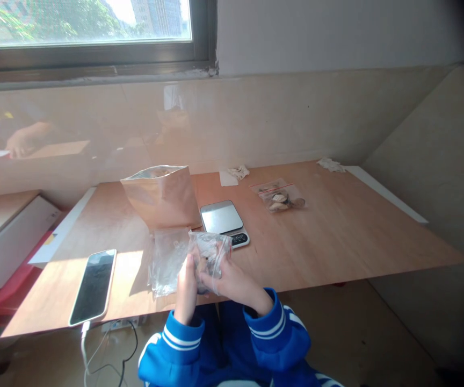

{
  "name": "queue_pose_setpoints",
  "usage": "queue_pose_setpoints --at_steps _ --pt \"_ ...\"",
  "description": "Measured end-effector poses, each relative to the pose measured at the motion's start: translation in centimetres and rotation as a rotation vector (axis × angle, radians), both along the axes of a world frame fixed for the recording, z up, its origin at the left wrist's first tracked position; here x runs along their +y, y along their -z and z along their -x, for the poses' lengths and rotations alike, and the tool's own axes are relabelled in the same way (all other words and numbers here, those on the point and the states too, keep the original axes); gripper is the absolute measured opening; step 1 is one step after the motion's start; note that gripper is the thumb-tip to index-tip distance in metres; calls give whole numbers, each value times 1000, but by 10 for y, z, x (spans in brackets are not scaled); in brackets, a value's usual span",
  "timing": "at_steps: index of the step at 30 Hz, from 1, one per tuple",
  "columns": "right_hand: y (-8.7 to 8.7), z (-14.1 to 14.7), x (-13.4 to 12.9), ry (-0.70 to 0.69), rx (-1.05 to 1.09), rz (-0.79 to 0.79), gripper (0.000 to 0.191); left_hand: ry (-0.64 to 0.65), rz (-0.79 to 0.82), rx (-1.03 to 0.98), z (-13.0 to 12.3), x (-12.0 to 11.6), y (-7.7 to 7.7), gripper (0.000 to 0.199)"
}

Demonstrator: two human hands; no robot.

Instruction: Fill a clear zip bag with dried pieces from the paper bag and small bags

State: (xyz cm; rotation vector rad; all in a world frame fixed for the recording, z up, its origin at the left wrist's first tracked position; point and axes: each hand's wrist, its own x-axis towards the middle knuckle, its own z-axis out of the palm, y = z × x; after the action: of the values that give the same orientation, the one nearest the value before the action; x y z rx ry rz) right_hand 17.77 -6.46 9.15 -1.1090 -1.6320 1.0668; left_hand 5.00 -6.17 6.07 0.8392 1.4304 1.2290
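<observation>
In the head view, the left hand (186,285) and the right hand (232,280) are both closed around a clear plastic bag (211,252) with brownish pieces inside, held over the near edge of the wooden worktop (316,242). Just left of this bag, flat clear bags (170,258) lie on the worktop. Behind them an open brown pouch (163,199) with a silvery lining stands upright, and a kitchen scale (222,217) lies just to its right, its plate bare and its control panel facing the person. Farther right lies a red-striped zip bag (279,198) holding light and dark pieces. Against the wall are a white card (227,178) and a crumpled whitish item (239,172). A phone (93,287) lies at the left, with a white cable (84,344) plugged into its near end.
</observation>
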Motion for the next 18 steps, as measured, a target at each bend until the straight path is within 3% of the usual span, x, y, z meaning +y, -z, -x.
queue_pose_setpoints --at_steps 5,12,18 --pt "7 1 3 -57 54 43 52 28 -31 7 2 2 -1 40" --pt "15 4 5 -67 191 230 51 45 -96 80 7 0 -5 34" --pt "14 13 5 -17 351 263 49 89 -96 -17 17 0 -12 47"
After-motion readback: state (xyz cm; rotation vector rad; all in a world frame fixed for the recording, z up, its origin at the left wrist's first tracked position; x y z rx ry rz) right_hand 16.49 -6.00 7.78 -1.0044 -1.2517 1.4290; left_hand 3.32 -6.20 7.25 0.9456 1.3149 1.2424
